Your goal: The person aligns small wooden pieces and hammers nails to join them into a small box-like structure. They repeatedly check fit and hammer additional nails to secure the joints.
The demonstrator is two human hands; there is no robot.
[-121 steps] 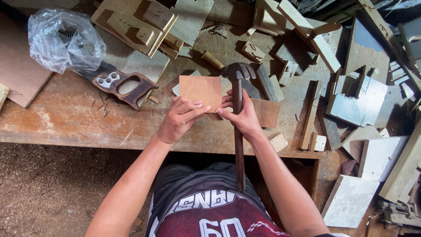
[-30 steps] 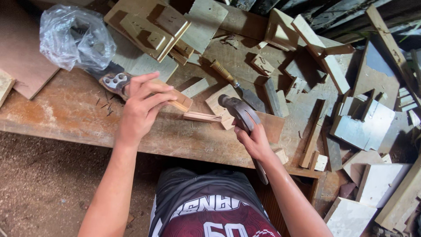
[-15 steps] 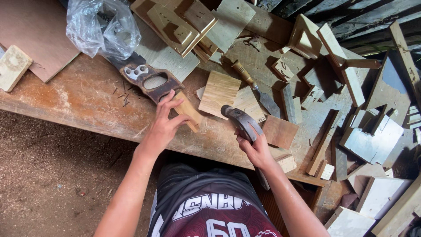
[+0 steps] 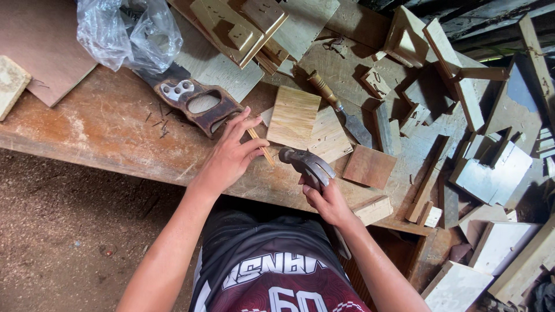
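A thin, pale wooden stick (image 4: 261, 148) is pinched between the fingers of the left hand (image 4: 231, 153) and pressed flat on a worn, scratched wooden workbench (image 4: 98, 130), just in front of the dark, curved handle of a handsaw (image 4: 199, 104). A claw hammer (image 4: 309, 164) with a dull grey steel head is gripped close under the head by the clenched fingers of the right hand (image 4: 326, 199), its head poised just beside the stick's near end. A square, light-grained block of wood (image 4: 293, 117) is seen lying beyond the stick, overlapping a second pale board, with a reddish-brown square offcut (image 4: 370, 166) to the right. A chisel (image 4: 341, 110) with a turned wooden handle and a flat blade is laid diagonally behind them. A crumpled clear plastic bag (image 4: 130, 34) is set at the bench's far left, covering the saw's blade. Small dark nails (image 4: 159, 124) are scattered on the rough, dusty benchtop. Stacked offcuts, angular scraps and pale panels are heaped across the right side, and a sawdust-strewn earthen floor (image 4: 75, 231) is shown below the bench edge.
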